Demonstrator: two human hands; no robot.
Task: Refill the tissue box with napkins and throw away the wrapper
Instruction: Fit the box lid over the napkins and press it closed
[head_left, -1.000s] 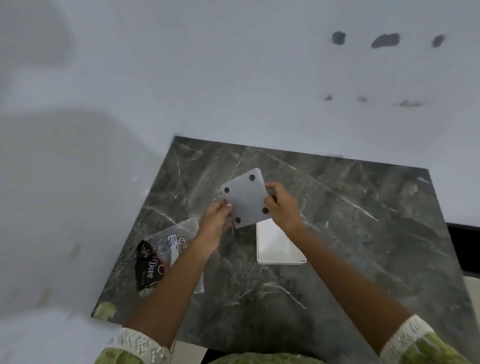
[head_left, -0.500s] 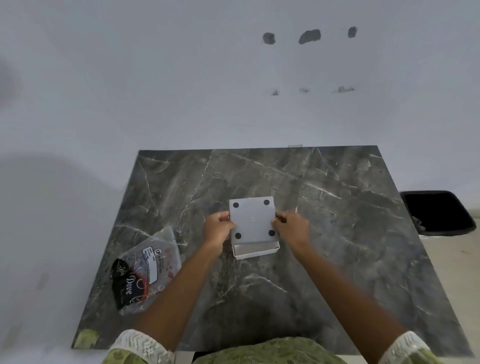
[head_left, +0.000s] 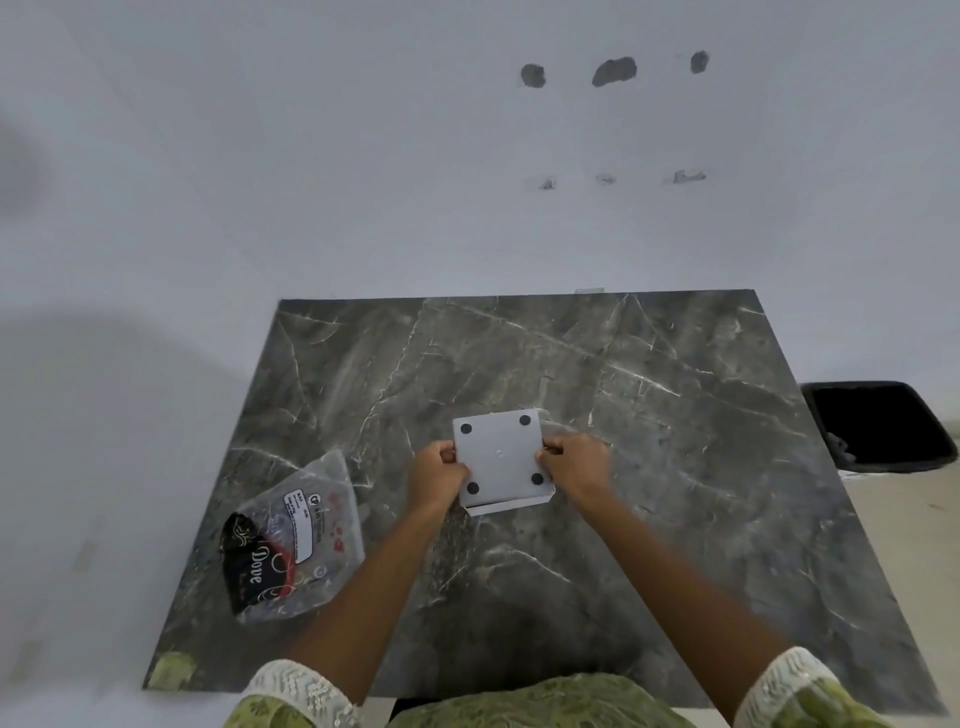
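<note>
On the table (head_left: 649, 545), the left hand (head_left: 435, 475) and right hand (head_left: 577, 466) are curled closed on opposite edges of the box (head_left: 500, 458), which sits upside down at mid-table with its four-dot base panel on top. I'd press both sides down evenly so the panel seats square. The wrapper (head_left: 296, 540) lies left, and the bin (head_left: 878, 423) stands beyond the right edge.

A plain home room: a dark marble counter (head_left: 649, 415) stands against a white painted wall (head_left: 363, 182) with patched holes, a black bin (head_left: 878, 423) beside it.
</note>
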